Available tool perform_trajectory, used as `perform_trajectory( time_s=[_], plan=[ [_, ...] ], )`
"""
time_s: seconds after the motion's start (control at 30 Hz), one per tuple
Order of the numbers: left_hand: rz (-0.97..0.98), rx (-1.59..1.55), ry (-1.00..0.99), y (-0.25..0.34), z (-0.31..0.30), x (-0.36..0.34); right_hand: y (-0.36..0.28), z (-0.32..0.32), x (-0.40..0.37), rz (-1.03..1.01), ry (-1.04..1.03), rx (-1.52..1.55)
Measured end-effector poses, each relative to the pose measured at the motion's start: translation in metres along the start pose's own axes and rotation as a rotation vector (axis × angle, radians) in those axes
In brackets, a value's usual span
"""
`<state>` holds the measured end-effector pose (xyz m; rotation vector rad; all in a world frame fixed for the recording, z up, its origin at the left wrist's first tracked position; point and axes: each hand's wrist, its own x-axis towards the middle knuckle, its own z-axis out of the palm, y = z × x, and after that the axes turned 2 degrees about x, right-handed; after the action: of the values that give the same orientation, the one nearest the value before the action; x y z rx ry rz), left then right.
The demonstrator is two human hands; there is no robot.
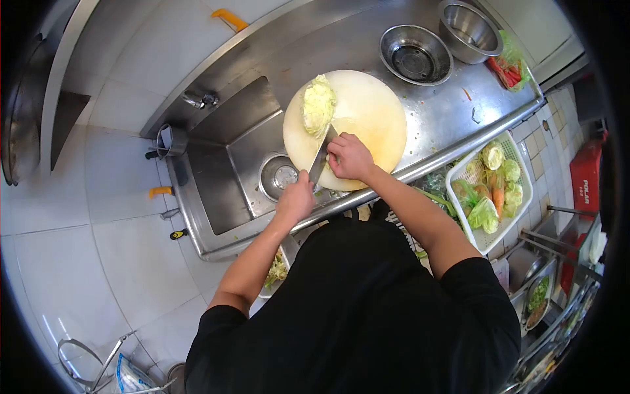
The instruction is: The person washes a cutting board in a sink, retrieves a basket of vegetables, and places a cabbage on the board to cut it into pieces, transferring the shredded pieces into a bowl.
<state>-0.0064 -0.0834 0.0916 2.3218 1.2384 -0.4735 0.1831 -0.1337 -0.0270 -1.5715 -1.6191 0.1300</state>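
Note:
A knife (pixel 319 161) lies slantwise over the near part of a round cutting board (pixel 374 108), its blade pointing up toward a cut pale-green cabbage (pixel 318 108). Wrapped round the knife's near end is my left hand (pixel 296 199), at the board's near left edge. My right hand (pixel 350 157) is closed just right of the blade, over the board, with its fingers curled; a small pale bit shows beside them, but what they hold is mostly hidden. The cabbage rests on the board's upper left, touched by neither hand.
A sink basin (pixel 226 177) with a round strainer (pixel 279 176) adjoins the board on the left. Metal bowls (pixel 416 55) and a bag of red peppers (pixel 508 69) stand at the upper right. Below the counter edge, a white basket (pixel 482 243) holds vegetables.

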Motion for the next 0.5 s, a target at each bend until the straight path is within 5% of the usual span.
perform_trajectory(
  time_s=[0.5],
  plan=[
    [0.059,0.055,-0.009,-0.003,-0.004,0.005,0.002,-0.008,-0.004,-0.035,-0.019,0.094]
  ],
)
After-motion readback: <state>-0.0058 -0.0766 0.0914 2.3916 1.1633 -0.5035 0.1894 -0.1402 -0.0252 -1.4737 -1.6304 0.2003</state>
